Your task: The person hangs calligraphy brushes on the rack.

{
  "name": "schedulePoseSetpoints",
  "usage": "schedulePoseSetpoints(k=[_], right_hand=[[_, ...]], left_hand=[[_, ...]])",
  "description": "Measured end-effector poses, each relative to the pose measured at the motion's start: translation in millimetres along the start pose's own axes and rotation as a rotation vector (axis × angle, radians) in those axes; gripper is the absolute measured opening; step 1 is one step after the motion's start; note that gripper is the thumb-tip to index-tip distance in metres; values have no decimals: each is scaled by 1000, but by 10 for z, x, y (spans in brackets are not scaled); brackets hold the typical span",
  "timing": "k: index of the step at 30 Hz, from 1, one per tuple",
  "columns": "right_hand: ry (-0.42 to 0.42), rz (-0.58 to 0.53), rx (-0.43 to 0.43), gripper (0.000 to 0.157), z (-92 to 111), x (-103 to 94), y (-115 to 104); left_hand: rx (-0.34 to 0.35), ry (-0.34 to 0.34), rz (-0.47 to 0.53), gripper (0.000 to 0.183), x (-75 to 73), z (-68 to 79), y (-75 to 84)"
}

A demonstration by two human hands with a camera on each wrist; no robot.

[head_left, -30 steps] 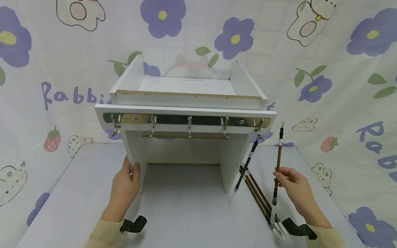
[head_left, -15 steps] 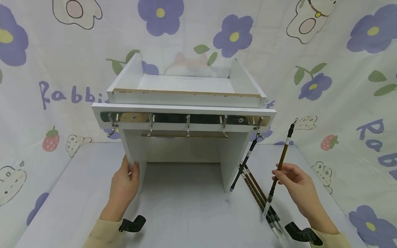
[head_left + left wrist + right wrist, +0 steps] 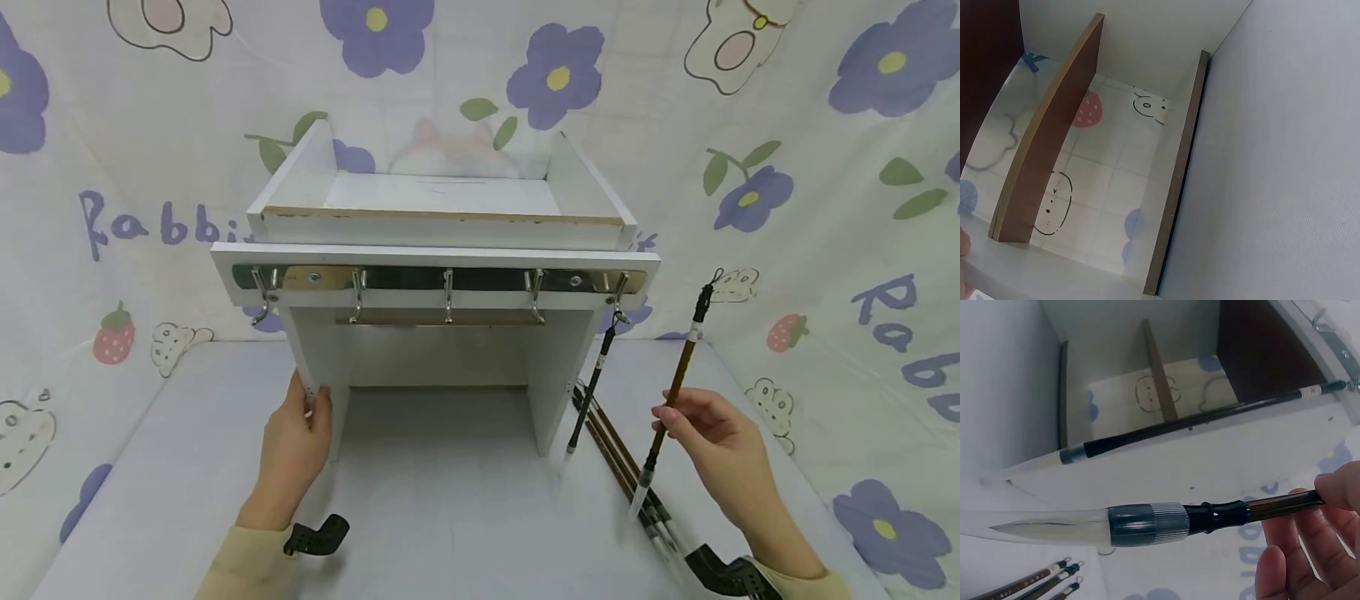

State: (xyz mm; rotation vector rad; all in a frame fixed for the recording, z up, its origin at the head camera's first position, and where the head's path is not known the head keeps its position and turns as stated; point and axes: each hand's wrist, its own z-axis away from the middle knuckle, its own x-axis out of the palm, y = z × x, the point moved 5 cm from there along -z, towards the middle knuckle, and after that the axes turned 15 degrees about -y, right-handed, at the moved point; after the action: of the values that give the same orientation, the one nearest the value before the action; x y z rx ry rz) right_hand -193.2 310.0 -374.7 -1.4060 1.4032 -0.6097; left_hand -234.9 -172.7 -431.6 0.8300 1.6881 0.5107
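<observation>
My right hand (image 3: pixel 716 458) pinches a calligraphy brush (image 3: pixel 681 367) by its brown handle. Its hanging loop is at the top, tilted right; its pale bristles sit in a clear cap, plain in the right wrist view. My left hand (image 3: pixel 294 454) grips the left side panel of a white shelf (image 3: pixel 315 354), thumb on the near face. A metal hook rail (image 3: pixel 450 279) runs along the shelf's front. From its rightmost hook hangs a second brush (image 3: pixel 592 387), in the right wrist view a dark-handled brush (image 3: pixel 1191 422). The held brush is apart from the hooks.
Several more brushes (image 3: pixel 611 450) lie on the white table (image 3: pixel 450 517) right of the shelf, partly below the held one. An open tray section (image 3: pixel 442 193) tops the shelf. Patterned cloth (image 3: pixel 660 92) covers the wall behind.
The held brush has gone from nearly upright to leaning, its loop end moving right and its capped tip left. The hanging brush has swung slightly. My left hand keeps its grip on the shelf.
</observation>
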Motion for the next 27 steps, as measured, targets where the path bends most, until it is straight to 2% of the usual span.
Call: schedulePoseSetpoints(k=[7, 10, 18, 27], right_hand=[[10, 189, 24, 20, 10, 95, -151], [8, 226, 3, 20, 19, 134, -209], [-32, 215, -81, 23, 14, 254, -330], [-59, 226, -79, 24, -6, 379, -369]], left_hand=[[-18, -5, 5, 48, -9, -3, -17], [-21, -7, 8, 48, -5, -3, -17], [-40, -11, 5, 48, 12, -4, -40], [-17, -1, 5, 48, 7, -4, -24]])
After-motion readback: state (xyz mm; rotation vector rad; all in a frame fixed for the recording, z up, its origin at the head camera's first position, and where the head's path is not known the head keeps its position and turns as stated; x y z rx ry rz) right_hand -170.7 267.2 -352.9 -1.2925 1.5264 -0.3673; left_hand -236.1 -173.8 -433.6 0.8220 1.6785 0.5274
